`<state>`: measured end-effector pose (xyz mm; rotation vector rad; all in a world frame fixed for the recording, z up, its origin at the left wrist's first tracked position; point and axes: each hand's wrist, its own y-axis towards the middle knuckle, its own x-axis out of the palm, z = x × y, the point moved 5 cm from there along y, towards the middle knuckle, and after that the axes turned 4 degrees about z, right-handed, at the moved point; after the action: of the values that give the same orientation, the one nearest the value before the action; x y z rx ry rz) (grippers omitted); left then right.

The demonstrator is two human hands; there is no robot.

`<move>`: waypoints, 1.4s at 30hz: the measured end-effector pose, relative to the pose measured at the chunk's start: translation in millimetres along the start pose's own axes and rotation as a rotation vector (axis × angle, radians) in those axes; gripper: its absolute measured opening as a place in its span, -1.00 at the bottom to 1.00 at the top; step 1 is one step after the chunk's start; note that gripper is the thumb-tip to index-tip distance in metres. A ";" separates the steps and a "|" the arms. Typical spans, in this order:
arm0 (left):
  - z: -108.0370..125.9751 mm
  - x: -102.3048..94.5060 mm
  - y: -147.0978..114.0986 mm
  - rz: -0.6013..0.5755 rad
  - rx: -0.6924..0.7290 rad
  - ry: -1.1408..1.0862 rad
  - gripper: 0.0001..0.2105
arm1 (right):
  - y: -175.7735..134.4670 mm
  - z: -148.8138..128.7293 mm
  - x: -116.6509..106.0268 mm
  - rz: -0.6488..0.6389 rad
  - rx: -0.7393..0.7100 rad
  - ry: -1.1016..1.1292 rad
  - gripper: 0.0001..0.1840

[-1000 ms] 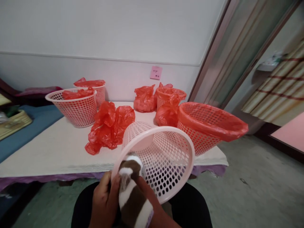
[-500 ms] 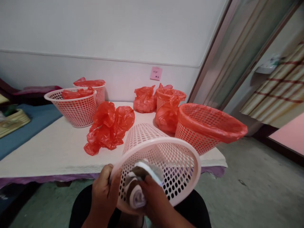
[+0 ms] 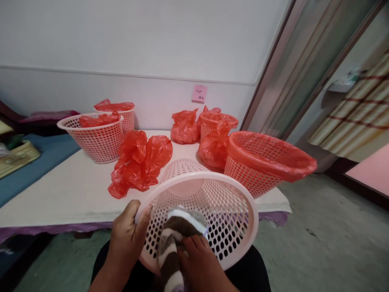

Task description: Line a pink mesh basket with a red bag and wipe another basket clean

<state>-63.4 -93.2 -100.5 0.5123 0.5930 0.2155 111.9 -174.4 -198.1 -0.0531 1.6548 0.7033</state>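
A pink perforated plastic basket (image 3: 232, 183) lies tilted in front of me, its wide mouth facing me. My left hand (image 3: 129, 235) is closed round the basket's rim on the left side. Inside the mouth, my right hand (image 3: 199, 259) presses a striped cloth (image 3: 173, 259) of brown, grey and white against the lower inner wall, its fingers closed on it. Part of the cloth hangs out over the near rim. Beyond the basket, a crumpled red plastic bag (image 3: 141, 162) lies on the white-covered table.
A red-lined basket (image 3: 258, 170) leans at the right. Tied red bags (image 3: 214, 150) and another lined basket (image 3: 219, 121) stand behind. At the left are pink baskets (image 3: 94, 142) with red bags in them. A pink note (image 3: 199, 94) is on the wall.
The cloth in my right hand has shifted and now hangs down over the near rim. The basket has tipped slightly, its mouth showing more of the inside. My left hand still holds the rim.
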 end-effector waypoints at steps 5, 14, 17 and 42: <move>-4.2 -1.0 7.7 -0.006 -0.004 0.012 -0.61 | -7.9 -6.8 5.2 0.053 -0.013 0.047 -0.61; -13.1 9.2 -15.0 0.061 -0.332 -0.253 -0.61 | -3.5 -12.3 16.8 0.105 0.020 0.129 -0.46; -20.2 29.1 -46.9 0.036 -0.550 -0.459 -0.59 | 15.7 -11.2 -3.6 0.070 0.148 0.410 -0.32; 5.4 51.3 -63.2 -0.034 -0.169 -0.342 -0.76 | 69.2 29.0 -7.6 0.477 0.793 1.043 -0.73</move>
<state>-15.5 -132.1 -153.9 0.3637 0.2472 0.1399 110.5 -107.3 -163.7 0.6625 2.9082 0.2922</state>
